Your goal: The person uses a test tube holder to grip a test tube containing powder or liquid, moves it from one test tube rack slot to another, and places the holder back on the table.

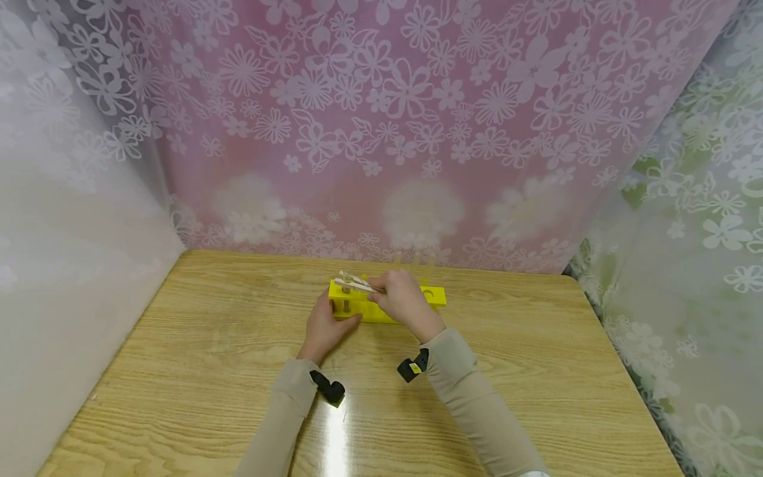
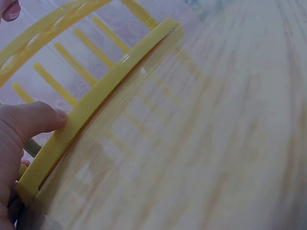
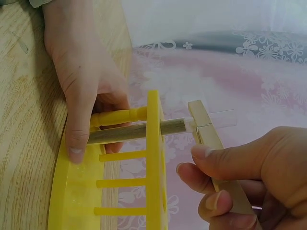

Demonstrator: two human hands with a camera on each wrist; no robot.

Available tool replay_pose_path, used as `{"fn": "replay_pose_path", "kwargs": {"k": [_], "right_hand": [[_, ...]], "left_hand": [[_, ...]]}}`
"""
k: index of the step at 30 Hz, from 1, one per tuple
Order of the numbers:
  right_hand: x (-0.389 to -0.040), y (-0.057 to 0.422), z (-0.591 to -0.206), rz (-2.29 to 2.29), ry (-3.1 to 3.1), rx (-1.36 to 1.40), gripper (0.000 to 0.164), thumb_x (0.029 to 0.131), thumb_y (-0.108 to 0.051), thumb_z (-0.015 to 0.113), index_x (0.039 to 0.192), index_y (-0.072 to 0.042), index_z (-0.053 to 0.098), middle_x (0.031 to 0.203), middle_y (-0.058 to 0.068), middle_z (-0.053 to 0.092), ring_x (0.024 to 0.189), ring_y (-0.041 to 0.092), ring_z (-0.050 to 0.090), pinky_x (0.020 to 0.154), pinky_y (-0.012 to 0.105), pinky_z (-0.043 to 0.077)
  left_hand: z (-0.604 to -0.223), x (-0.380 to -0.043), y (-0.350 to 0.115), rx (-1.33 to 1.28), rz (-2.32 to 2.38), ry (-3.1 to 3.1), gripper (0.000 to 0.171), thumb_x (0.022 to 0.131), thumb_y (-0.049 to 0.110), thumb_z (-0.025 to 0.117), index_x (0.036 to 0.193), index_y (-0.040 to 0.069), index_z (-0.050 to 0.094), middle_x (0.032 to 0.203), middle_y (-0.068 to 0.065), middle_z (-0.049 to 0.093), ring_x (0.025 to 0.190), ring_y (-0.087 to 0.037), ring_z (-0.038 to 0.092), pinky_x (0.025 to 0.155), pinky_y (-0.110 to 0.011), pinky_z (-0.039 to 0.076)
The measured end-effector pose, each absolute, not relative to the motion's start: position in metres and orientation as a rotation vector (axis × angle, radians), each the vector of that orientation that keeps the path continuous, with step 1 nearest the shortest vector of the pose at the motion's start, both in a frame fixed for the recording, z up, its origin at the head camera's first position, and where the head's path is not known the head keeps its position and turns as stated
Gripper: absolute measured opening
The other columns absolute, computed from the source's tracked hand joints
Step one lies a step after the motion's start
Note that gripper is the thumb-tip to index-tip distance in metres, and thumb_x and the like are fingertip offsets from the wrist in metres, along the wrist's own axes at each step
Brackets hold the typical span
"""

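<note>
A yellow test tube rack [image 1: 381, 316] stands on the table. At its left end my left hand [image 1: 323, 329] holds it, with the thumb [image 2: 41, 119] pressed on the base's front edge and the other fingers partly hidden behind. In my right hand [image 1: 408, 303] is a wooden test tube clamp [image 3: 205, 125], gripped between thumb and fingers. The clamp's jaws lie around the upper part of a clear test tube [image 3: 223, 119]. That tube sits in the rack's leftmost hole, with something brownish filling its lower part.
Faint clear tubes [image 1: 430, 265] rise behind the rack's right half. Yellow pegs [image 2: 55, 84] stand in a row along the base. A pink floral curtain [image 1: 357, 132] hangs behind the wooden table [image 1: 208, 371], with pale sheets on both sides.
</note>
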State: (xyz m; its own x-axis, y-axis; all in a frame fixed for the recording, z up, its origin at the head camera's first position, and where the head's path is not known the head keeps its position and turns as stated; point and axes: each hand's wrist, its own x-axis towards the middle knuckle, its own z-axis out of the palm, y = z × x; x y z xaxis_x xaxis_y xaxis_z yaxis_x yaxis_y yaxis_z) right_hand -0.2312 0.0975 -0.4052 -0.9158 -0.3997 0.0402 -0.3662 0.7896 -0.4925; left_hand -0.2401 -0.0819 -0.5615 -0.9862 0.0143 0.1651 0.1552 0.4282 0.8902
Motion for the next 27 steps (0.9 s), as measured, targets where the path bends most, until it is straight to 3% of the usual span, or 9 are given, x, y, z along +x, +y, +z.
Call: {"fn": "replay_pose_path", "kwargs": {"k": [6,15,23,27], "right_hand": [[-0.23,0.098,-0.404,-0.815,2.899,-0.6,0.036,0.092,-0.014,0.071,0.128,-0.009,0.067,0.088,0.009,0.074,0.043,0.011,0.036,0.043,0.023,0.033],[-0.228,0.098,-0.399,-0.919,2.877,-0.588,0.036,0.093,-0.011,0.07,0.128,-0.007,0.066,0.105,0.014,0.073,0.046,0.011,0.047,0.045,0.024,0.039],[-0.227,0.099,-0.396,-0.946,2.899,-0.594,0.034,0.092,-0.011,0.07,0.126,-0.008,0.068,0.093,0.011,0.075,0.043,0.011,0.041,0.044,0.024,0.037],[-0.225,0.1,-0.394,-0.961,2.91,-0.608,0.033,0.092,-0.011,0.07,0.125,-0.007,0.068,0.101,0.013,0.074,0.046,0.009,0.047,0.047,0.023,0.041]], "left_hand": [[-0.561,-0.241,-0.082,-0.151,-1.587,-2.542,0.073,0.078,0.032,0.084,0.138,0.01,0.048,0.125,-0.009,0.058,0.112,-0.027,0.057,0.097,-0.046,0.047],[-0.562,-0.241,-0.081,-0.133,-1.581,-2.563,0.075,0.078,0.032,0.084,0.14,0.01,0.046,0.129,-0.01,0.057,0.116,-0.027,0.056,0.1,-0.046,0.045],[-0.562,-0.241,-0.081,-0.142,-1.587,-2.555,0.076,0.078,0.033,0.084,0.141,0.011,0.046,0.129,-0.009,0.057,0.116,-0.026,0.057,0.1,-0.047,0.044],[-0.562,-0.241,-0.081,-0.153,-1.592,-2.543,0.077,0.078,0.033,0.084,0.141,0.01,0.045,0.129,-0.009,0.057,0.116,-0.026,0.056,0.1,-0.048,0.044]]}}
